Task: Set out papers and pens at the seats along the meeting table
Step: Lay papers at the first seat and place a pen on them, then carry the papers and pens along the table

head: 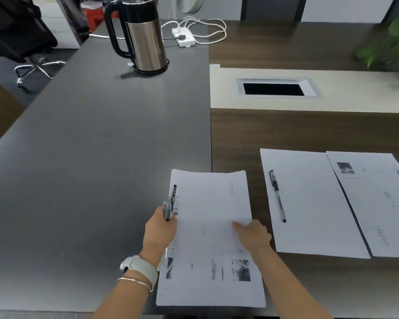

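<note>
A stack of printed papers (211, 199) is held above the table's near edge. My left hand (159, 229) grips its left edge together with a bundle of black pens (170, 201) that stick up past my fingers. My right hand (253, 233) pinches the right edge of the top sheet. To the right, a blank sheet (309, 203) lies flat on the wood with one black pen (277, 195) on it. A printed sheet (378, 203) lies beside it, partly overlapping.
A steel kettle (145, 35) stands at the back of the grey table (90, 146). Behind it lies a white power strip (183, 36) with cables. A cable hatch (274, 88) opens in the beige centre strip. An office chair (28, 42) stands far left, a plant (389, 44) far right.
</note>
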Demonstrator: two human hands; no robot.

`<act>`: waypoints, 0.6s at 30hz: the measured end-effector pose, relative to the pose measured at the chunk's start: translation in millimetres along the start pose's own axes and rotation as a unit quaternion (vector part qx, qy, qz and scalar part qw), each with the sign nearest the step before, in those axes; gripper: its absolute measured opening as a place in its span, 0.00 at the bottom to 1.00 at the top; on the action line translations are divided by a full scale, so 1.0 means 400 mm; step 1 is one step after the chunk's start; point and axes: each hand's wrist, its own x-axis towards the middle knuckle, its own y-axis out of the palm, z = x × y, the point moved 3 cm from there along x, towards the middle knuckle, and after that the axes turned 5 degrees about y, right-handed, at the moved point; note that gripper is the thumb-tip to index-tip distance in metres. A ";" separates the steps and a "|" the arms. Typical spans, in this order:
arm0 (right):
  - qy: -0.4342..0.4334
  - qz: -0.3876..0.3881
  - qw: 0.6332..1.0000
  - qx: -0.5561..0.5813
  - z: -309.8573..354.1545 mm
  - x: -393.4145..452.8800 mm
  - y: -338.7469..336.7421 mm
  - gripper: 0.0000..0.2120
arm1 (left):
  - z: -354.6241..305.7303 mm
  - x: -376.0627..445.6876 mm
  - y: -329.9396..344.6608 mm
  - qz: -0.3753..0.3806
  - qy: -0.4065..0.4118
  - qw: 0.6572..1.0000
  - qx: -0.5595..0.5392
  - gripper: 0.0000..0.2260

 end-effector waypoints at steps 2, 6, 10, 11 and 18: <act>-0.025 -0.012 1.000 0.003 0.001 -0.029 0.011 0.20 | 0.019 -0.014 0.000 -0.001 -0.002 1.000 0.004 0.04; -0.056 0.024 0.993 0.101 -0.030 -0.077 0.017 0.14 | 0.059 -0.038 -0.020 0.010 0.003 1.000 -0.004 0.02; -0.098 0.017 0.979 0.180 -0.048 -0.170 0.029 0.08 | 0.091 -0.060 -0.071 0.026 0.027 0.997 -0.070 0.03; -0.111 0.008 0.971 0.210 -0.053 -0.205 0.035 0.06 | 0.094 -0.070 -0.094 0.035 0.043 0.994 -0.094 0.03; -0.179 -0.049 0.908 0.375 -0.172 -0.486 0.063 0.04 | 0.090 -0.191 -0.280 0.130 0.188 0.962 -0.150 0.05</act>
